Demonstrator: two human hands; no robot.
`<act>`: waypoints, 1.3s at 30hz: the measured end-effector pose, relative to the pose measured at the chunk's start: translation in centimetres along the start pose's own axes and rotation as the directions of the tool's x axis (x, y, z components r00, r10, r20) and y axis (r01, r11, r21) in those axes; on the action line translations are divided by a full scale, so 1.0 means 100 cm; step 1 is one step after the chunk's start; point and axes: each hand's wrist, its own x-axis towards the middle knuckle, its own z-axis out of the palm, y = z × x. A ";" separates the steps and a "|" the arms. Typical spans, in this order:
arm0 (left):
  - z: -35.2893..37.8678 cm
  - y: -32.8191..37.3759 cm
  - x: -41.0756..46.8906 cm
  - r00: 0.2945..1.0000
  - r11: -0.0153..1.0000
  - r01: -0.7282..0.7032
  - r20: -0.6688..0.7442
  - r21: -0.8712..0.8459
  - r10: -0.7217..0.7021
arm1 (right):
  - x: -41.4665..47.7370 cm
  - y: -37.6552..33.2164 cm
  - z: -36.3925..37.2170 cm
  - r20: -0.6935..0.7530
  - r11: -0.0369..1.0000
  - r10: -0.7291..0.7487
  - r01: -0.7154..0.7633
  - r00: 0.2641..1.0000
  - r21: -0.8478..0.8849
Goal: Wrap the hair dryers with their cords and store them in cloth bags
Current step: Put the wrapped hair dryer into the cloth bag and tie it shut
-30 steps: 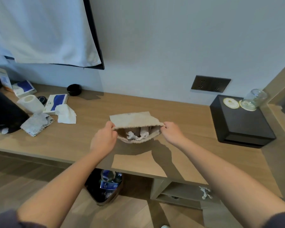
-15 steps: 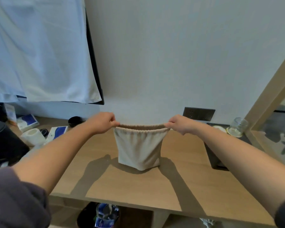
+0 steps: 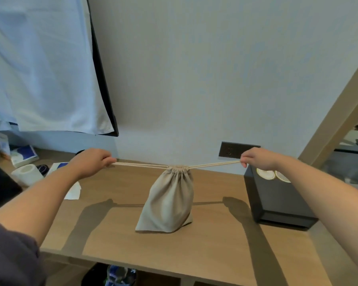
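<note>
A beige cloth bag (image 3: 170,203) stands upright on the wooden desk (image 3: 215,250), its mouth gathered tight at the top. Two pairs of drawstrings (image 3: 141,165) run taut and level out of the mouth to either side. My left hand (image 3: 91,162) grips the left strings about a forearm's length from the bag. My right hand (image 3: 256,159) pinches the ends of the right strings. The hair dryer is hidden inside the bag.
A black box (image 3: 277,199) with round coasters stands at the right, close to my right forearm. A wall socket (image 3: 234,150) sits behind. At the left lie a paper roll (image 3: 27,174), blue-and-white packets (image 3: 23,154) and a white tissue (image 3: 73,191). A bin (image 3: 116,275) is below the desk.
The bag was held open at its rim, then lifted upright. My hands have since moved apart along the drawstrings, and the mouth has drawn closed.
</note>
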 end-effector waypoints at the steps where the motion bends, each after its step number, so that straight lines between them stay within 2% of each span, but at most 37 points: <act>1: 0.004 0.000 -0.001 1.000 1.000 0.004 -0.005 0.018 -0.004 | 0.001 0.004 0.001 -0.007 1.000 0.004 -0.004 1.000 -0.001; 6: 0.015 0.016 -0.004 0.999 0.998 0.018 -0.029 0.053 -0.016 | 0.008 0.006 0.003 -0.023 0.999 0.016 -0.017 1.000 -0.040; 11: 0.010 0.028 -0.009 0.996 0.996 0.069 -0.044 -0.047 -0.071 | 0.012 -0.003 0.003 -0.114 0.999 0.040 -0.038 0.993 0.021; 13: 0.008 0.039 -0.013 0.992 0.987 0.096 -0.066 -0.126 -0.105 | 0.012 -0.015 0.003 -0.163 0.985 0.068 -0.040 0.984 0.170; 14: 0.007 0.047 -0.015 0.986 0.965 0.122 -0.082 -0.232 -0.144 | 0.011 -0.022 0.003 -0.187 0.934 0.110 -0.037 0.976 0.354; 15: 0.006 0.056 -0.016 0.974 0.899 0.161 -0.082 -0.408 -0.212 | 0.009 -0.031 0.004 -0.192 0.809 0.171 -0.026 0.966 0.587; 16: 0.005 0.065 -0.015 0.954 0.750 0.197 -0.053 -0.631 -0.295 | 0.007 -0.042 0.006 -0.164 0.598 0.233 -0.008 0.959 0.801; 17: 0.005 0.075 -0.013 0.935 0.509 0.208 0.017 -0.835 -0.355 | 0.006 -0.052 0.011 -0.105 0.332 0.260 0.013 0.960 0.943; 18: 0.005 0.087 -0.011 0.927 0.217 0.190 0.102 -0.957 -0.361 | 0.005 -0.063 0.016 -0.045 0.069 0.245 0.028 0.969 0.997; 19: 0.007 0.099 -0.010 0.930 -0.042 0.156 0.161 -0.987 -0.331 | 0.005 -0.075 0.023 -0.004 -0.143 0.216 0.035 0.976 0.989; 20: 0.009 0.110 -0.008 0.933 -0.232 0.122 0.191 -0.965 -0.305 | 0.006 -0.086 0.029 0.017 -0.293 0.197 0.042 0.980 0.955; 21: 0.012 0.119 -0.005 0.933 -0.362 0.092 0.207 -0.928 -0.295 | 0.007 -0.095 0.034 0.027 -0.383 0.192 0.050 0.981 0.922; 22: 0.013 0.126 0.000 0.931 -0.424 0.069 0.211 -0.903 -0.298 | 0.009 -0.103 0.037 0.034 -0.423 0.200 0.055 0.979 0.905; 23: 0.014 0.129 0.004 0.932 -0.435 0.053 0.201 -0.899 -0.302 | 0.009 -0.109 0.037 0.034 -0.411 0.209 0.056 0.977 0.910; 24: 0.013 0.129 0.007 0.931 -0.403 0.047 0.186 -0.914 -0.313 | 0.011 -0.111 0.037 0.022 -0.347 0.233 0.062 0.972 0.936; 27: 0.015 0.118 0.011 0.903 -0.232 0.078 0.167 -0.970 -0.395 | 0.014 -0.104 0.035 -0.058 0.046 0.324 0.046 0.944 0.998; 28: 0.018 0.113 0.010 0.894 -0.179 0.102 0.169 -0.979 -0.416 | 0.015 -0.102 0.036 -0.085 0.145 0.350 0.036 0.933 0.989; 29: 0.021 0.109 0.009 0.883 -0.140 0.123 0.173 -0.983 -0.437 | 0.015 -0.100 0.037 -0.101 0.195 0.378 0.028 0.920 0.980; 33: 0.025 0.098 0.011 0.860 -0.112 0.127 0.166 -0.986 -0.483 | 0.018 -0.099 0.038 -0.104 0.210 0.440 0.011 0.892 0.978; 35: 0.023 0.096 0.012 0.863 -0.037 0.166 0.163 -0.985 -0.477 | 0.020 -0.102 0.039 -0.092 0.231 0.427 -0.010 0.900 0.973; 37: 0.023 0.098 0.014 0.898 0.181 0.199 0.105 -0.963 -0.427 | 0.020 -0.107 0.040 -0.096 0.292 0.408 -0.031 0.908 0.956; 39: 0.022 0.104 0.013 0.940 0.426 0.146 -0.009 -0.893 -0.342 | 0.019 -0.111 0.038 -0.121 0.352 0.379 -0.022 0.917 0.936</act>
